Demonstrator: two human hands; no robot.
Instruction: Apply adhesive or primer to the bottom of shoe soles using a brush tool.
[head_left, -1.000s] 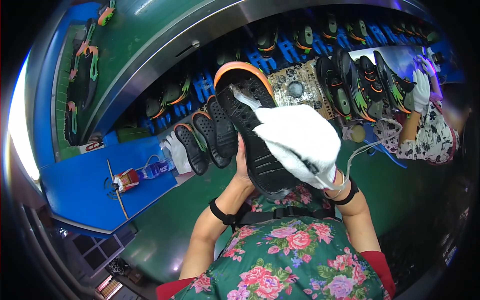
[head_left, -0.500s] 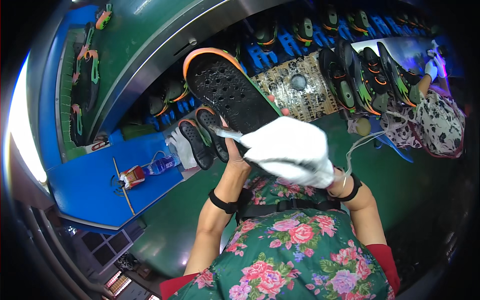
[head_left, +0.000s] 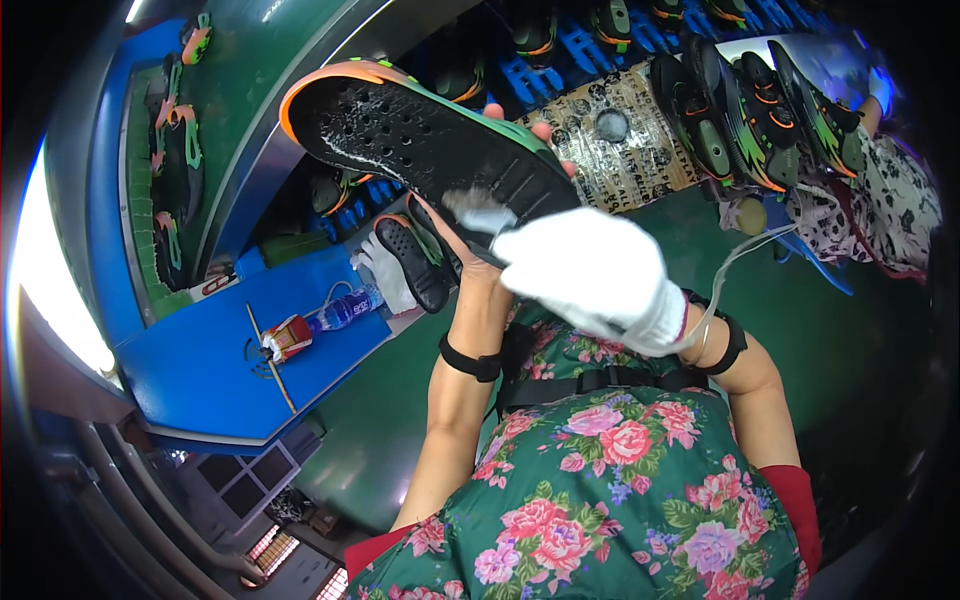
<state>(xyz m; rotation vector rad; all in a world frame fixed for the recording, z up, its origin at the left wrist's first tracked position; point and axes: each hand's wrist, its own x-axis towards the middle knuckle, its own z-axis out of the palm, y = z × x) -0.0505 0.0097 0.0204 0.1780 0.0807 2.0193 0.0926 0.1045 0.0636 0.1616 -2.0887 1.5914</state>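
Black perforated sole, farther left-tilted than before, orange-to-green rim, tight in left hand; right hand around brush.

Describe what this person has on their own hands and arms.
The left hand is bare. The right hand wears a white fabric glove with a dark reddish edge at its cuff. Each arm has a black band around it, and red sleeves show higher up. A thin, pale cable passes by the right wrist.
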